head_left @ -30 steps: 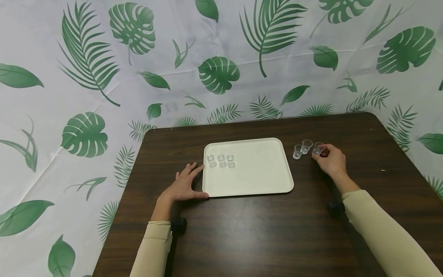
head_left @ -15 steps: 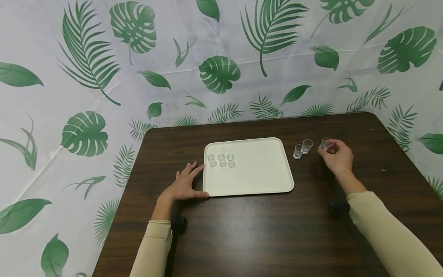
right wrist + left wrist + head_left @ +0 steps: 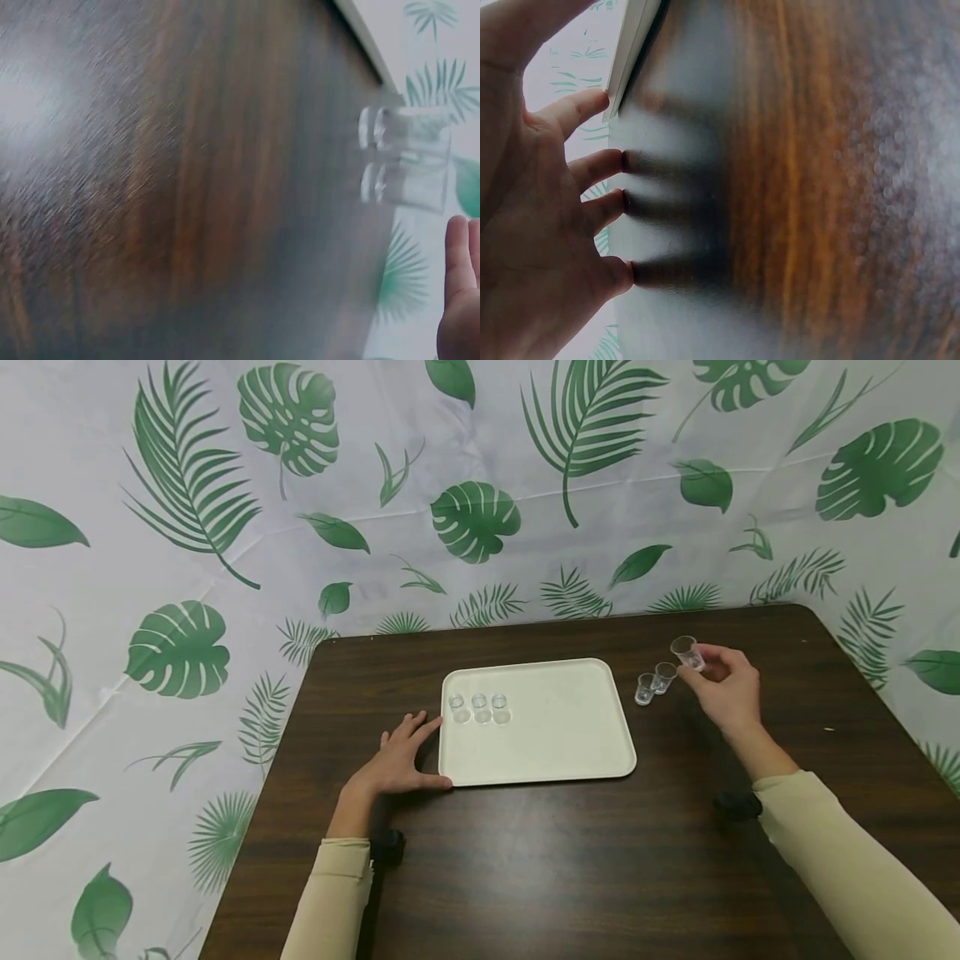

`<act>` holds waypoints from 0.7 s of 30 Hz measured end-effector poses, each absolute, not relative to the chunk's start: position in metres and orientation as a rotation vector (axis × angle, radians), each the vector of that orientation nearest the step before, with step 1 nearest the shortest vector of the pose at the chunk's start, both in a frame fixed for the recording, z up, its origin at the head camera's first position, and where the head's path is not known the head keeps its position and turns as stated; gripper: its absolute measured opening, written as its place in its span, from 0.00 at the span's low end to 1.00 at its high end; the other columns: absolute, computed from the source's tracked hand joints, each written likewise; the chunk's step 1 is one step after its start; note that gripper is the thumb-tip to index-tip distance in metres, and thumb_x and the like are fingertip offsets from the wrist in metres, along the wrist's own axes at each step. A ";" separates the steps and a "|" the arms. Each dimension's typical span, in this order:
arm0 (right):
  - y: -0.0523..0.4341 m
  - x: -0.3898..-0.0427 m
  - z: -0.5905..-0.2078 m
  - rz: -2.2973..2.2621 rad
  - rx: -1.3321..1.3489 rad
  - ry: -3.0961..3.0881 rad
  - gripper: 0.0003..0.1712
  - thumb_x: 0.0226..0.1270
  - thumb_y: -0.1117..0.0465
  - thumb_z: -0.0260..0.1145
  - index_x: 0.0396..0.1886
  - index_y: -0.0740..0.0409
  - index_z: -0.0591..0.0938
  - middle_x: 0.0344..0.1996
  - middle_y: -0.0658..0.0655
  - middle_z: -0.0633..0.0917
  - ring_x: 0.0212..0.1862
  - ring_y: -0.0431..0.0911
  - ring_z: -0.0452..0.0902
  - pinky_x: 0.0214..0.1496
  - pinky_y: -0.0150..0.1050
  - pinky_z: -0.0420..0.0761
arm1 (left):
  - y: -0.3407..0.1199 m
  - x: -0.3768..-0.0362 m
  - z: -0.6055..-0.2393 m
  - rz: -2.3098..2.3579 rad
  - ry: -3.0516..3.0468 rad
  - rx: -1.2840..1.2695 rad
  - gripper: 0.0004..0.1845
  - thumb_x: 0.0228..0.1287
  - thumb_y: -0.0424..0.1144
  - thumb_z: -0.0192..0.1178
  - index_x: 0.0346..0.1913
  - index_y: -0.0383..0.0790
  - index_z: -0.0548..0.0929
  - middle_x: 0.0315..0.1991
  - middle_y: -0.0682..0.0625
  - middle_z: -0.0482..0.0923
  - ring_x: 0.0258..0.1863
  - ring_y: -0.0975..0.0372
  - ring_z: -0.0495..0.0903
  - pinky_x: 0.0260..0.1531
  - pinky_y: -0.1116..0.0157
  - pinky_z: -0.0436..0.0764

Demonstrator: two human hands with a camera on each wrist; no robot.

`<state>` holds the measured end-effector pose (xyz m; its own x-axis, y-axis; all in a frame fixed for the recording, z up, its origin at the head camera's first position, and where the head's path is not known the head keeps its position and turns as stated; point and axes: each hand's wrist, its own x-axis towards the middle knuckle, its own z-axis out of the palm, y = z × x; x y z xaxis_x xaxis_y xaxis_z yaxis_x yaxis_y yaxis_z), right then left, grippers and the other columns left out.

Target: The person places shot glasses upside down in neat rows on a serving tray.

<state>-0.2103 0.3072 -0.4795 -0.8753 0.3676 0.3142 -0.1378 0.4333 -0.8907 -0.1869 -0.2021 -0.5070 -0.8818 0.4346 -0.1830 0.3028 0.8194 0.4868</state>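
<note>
In the right hand (image 3: pixel 727 689), a small clear cup (image 3: pixel 686 653)

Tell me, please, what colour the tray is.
The tray is plain cream or off-white, seen best in the head view.

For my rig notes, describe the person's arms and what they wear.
The left grip and right grip are bare, ungloved hands. The left sleeve and right sleeve are long, plain and pale yellow-beige, ending near the wrists. A small black block sits at the left wrist, a second block at the right. I can make out no cables or markings.
</note>
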 end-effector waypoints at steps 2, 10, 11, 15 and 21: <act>0.301 -0.210 -0.475 1.404 -0.157 -2.234 0.21 0.57 0.68 0.74 0.51 0.70 0.82 0.40 0.47 0.75 0.36 0.28 0.74 0.36 0.19 0.72 | -0.202 -0.187 -0.507 0.662 2.716 0.565 0.60 0.43 0.71 0.69 0.78 0.54 0.54 0.78 0.43 0.43 0.77 0.46 0.37 0.65 0.33 0.39; 0.268 -0.210 -0.458 1.360 0.077 -2.304 0.22 0.57 0.68 0.75 0.52 0.65 0.84 0.41 0.62 0.83 0.36 0.32 0.74 0.34 0.24 0.70 | -0.202 -0.187 -0.506 0.673 2.717 0.575 0.60 0.44 0.71 0.70 0.78 0.53 0.54 0.78 0.42 0.44 0.77 0.45 0.38 0.64 0.32 0.40; 0.263 -0.210 -0.455 1.359 0.094 -2.321 0.22 0.57 0.67 0.75 0.52 0.65 0.84 0.41 0.62 0.84 0.36 0.34 0.75 0.34 0.25 0.70 | -0.202 -0.187 -0.506 0.674 2.717 0.575 0.60 0.44 0.71 0.70 0.78 0.53 0.55 0.78 0.42 0.44 0.77 0.45 0.38 0.64 0.32 0.40; 0.238 -0.208 -0.449 1.347 0.105 -2.399 0.21 0.57 0.64 0.75 0.50 0.64 0.83 0.38 0.61 0.85 0.36 0.43 0.77 0.33 0.27 0.71 | -0.201 -0.186 -0.503 0.685 2.724 0.581 0.59 0.44 0.70 0.70 0.78 0.52 0.56 0.78 0.41 0.45 0.76 0.43 0.39 0.64 0.31 0.41; 0.208 -0.207 -0.460 1.331 0.179 -2.506 0.18 0.58 0.60 0.75 0.48 0.60 0.84 0.36 0.58 0.85 0.37 0.48 0.78 0.35 0.34 0.74 | -0.201 -0.185 -0.503 0.698 2.716 0.589 0.59 0.44 0.69 0.71 0.78 0.52 0.56 0.78 0.40 0.45 0.76 0.43 0.39 0.63 0.31 0.40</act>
